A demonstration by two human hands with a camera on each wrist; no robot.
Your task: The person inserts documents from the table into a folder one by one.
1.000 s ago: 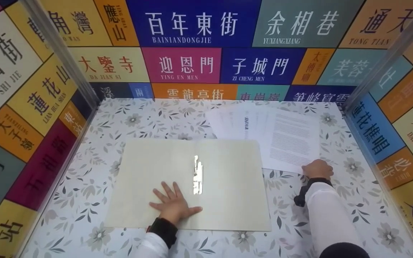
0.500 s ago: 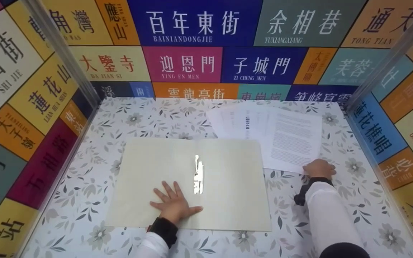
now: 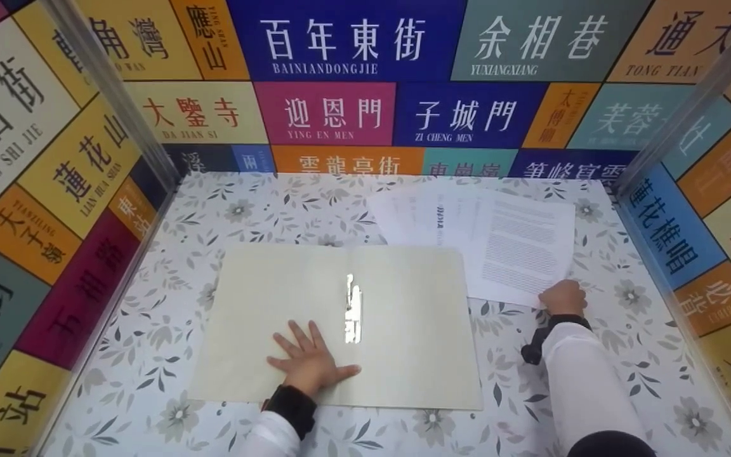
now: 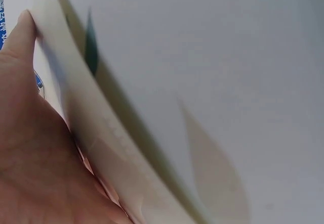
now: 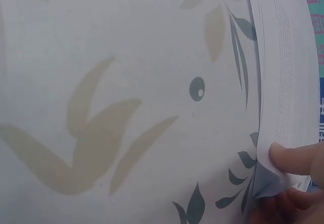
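Head view: the left hand (image 3: 310, 363) lies flat with fingers spread on the open cream folder (image 3: 340, 324), which rests near the middle of the floral table (image 3: 150, 355). The right hand (image 3: 563, 297) pinches the near corner of the printed sheet (image 3: 521, 247), lying just right of the folder atop other papers (image 3: 416, 216).

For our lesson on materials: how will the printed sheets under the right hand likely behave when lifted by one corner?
The printed sheets look thin, so probably floppy and light. They lie fanned and loose, so they may slide apart. The right hand pinches their corner, already bending it up.
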